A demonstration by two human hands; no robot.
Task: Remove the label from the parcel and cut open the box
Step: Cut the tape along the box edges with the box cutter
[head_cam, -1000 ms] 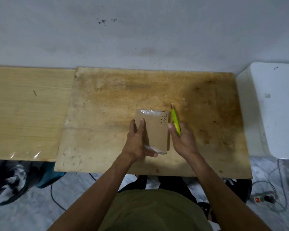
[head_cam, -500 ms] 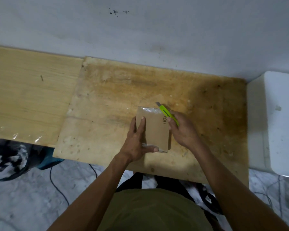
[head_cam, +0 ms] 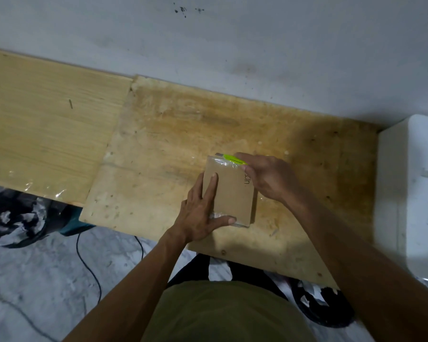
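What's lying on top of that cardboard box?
The left hand presses on the box; the right hand holds a green cutter at its far edge. No label shows.

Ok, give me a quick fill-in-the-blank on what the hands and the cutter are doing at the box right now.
1. The left hand presses flat on the small brown cardboard box, which rests on the stained ____ board.
2. The right hand grips a slim ____ utility knife.
3. The knife's tip sits at the box's ____ edge, the one nearest the wall.
4. Shiny clear ____ covers that edge.

Missing words: wooden; green; far; tape
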